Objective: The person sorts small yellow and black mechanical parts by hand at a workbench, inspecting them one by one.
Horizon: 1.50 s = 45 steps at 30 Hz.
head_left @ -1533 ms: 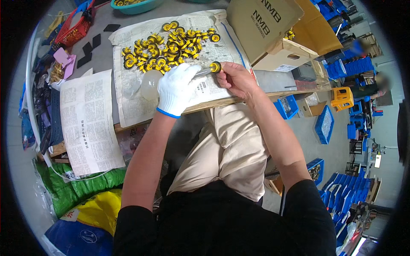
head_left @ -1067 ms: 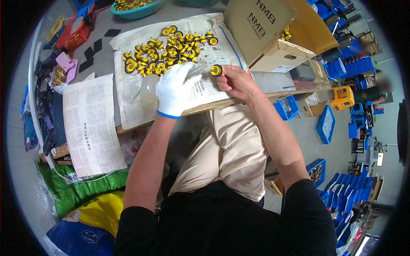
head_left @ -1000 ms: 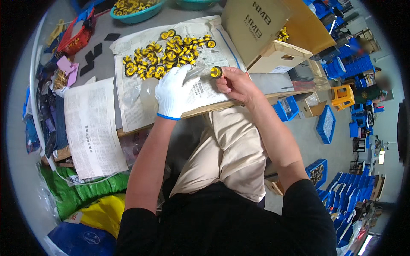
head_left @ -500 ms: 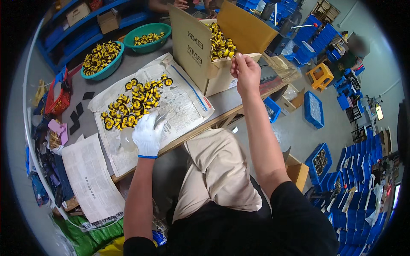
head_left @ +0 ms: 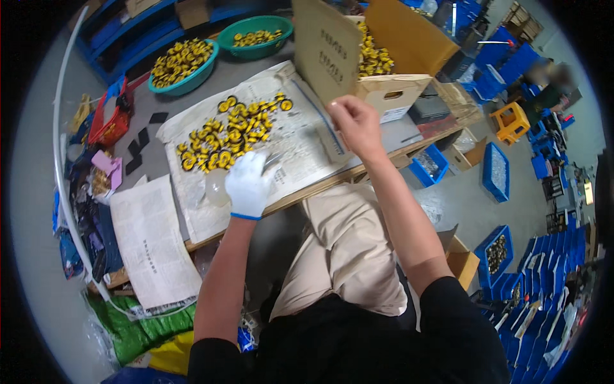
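Note:
My left hand (head_left: 248, 184), in a white knit glove, is closed low over the newspaper sheet (head_left: 300, 160). A thin greyish piece pokes out by its fingers, too small to name. Beside the glove lies a roundish translucent thing (head_left: 218, 187). Just beyond it spreads a pile of small yellow-and-black wheel-like parts (head_left: 236, 131). My bare right hand (head_left: 358, 126) hangs above the sheet's right side, fingers curled in, with no part showing at the fingertips. It is near the open cardboard box (head_left: 391, 89), which holds many more such parts (head_left: 374, 61).
Two green basins (head_left: 185, 86) (head_left: 256, 51) of the same parts stand at the back. To the left are a red basket (head_left: 110, 121), dark flat pieces (head_left: 135, 148) and a second paper sheet (head_left: 153, 243). A yellow stool (head_left: 510, 123) and blue crates (head_left: 495, 171) stand on the floor at right.
My right hand has drawn back from the box's rim toward me and the sheet; the yellow part at its fingertips no longer shows there. The whole view has shifted, and the left hand stays by the pile.

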Tool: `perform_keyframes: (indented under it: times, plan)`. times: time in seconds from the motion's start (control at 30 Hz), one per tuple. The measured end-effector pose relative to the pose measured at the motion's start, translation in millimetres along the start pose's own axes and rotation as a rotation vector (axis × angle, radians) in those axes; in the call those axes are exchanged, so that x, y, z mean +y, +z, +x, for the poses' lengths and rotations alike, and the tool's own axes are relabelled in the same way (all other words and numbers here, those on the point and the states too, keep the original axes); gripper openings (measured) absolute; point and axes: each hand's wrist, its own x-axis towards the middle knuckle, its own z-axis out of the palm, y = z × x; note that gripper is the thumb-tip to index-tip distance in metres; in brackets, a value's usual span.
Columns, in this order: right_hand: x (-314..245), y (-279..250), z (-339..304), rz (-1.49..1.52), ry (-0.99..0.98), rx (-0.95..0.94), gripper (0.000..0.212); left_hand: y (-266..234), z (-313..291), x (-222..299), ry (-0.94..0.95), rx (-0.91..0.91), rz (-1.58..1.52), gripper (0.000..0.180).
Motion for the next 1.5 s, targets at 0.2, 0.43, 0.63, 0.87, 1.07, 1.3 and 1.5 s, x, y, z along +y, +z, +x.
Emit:
perform_keyframes:
  times: [0.2, 0.43, 0.63, 0.87, 1.07, 1.3, 1.5]
  plan:
    - [61, 67, 34, -0.420, -0.206, -0.208, 0.016, -9, 10, 11, -0.065, -0.092, -0.081, 0.033]
    - [78, 106, 51, -0.576, -0.199, -0.239, 0.014, -11, 10, 12, -0.083, -0.096, -0.085, 0.032]
    - [73, 86, 42, -0.607, -0.260, -0.258, 0.013, -8, 8, 11, -0.080, -0.074, -0.091, 0.032]
    - [65, 52, 18, -0.610, -0.142, -0.289, 0.014, -9, 10, 8, -0.072, -0.081, -0.084, 0.034]
    - [70, 36, 0, 0.311, 0.598, -0.308, 0.015, -11, 9, 7, -0.097, -0.027, -0.176, 0.034]
    - [67, 42, -7, 0.597, 0.769, -0.366, 0.011, -10, 7, 4, -0.030, 0.067, -0.245, 0.036]
    - [65, 42, -9, 0.648, 0.739, -0.445, 0.013, -14, 7, 7, -0.056, 0.023, -0.217, 0.039]
